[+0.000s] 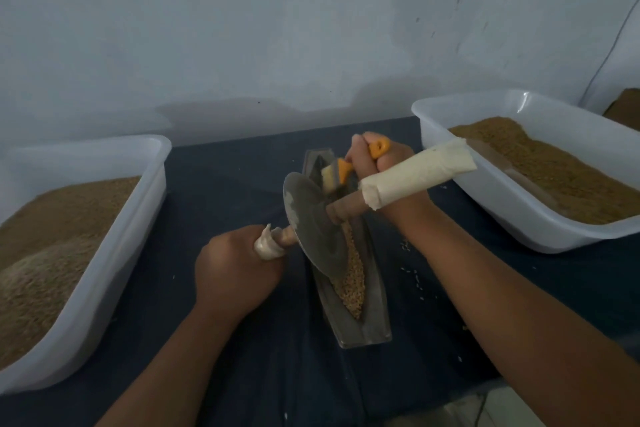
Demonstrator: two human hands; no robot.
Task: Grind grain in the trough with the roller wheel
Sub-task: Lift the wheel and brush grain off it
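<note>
Room: a pale, scuffed wall (242, 28) stands behind a table covered with a dark blue cloth (242, 191).
Trough: the narrow metal trough (375, 308) lies at the middle of the cloth, its length running away from the person, its near end closest to the camera.
Grain: tan grain (351, 284) fills the channel in the near half of the trough, from the wheel down toward the near tip.
Roller wheel: the grey metal roller wheel (311, 218) stands in the trough about midway along it, leaning rather than upright, with its lower rim down among the grain.
Axle: a wooden axle passes through the disc, and the right handle (415, 173), wrapped in white cloth, rises up and to the right (higher than the left end).
Left hand: the left hand (235, 270) is closed in a fist around the left handle (265, 246), whose white wrapping shows beside the thumb.
Right hand: the right hand (367, 159) is curled round the orange handle of a small brush (341, 172), held over the far part of the trough behind the wheel; the wrapped right handle crosses in front of the wrist, and whether it touches the hand I cannot tell.
Spilled grain: a few loose grains (414, 274) lie on the cloth just right of the trough.
Left tub: a white plastic tub (114, 253) at the left holds a heap of fine brown meal.
Right tub: a second white tub (485, 211) at the right rear holds brown grain.
</note>
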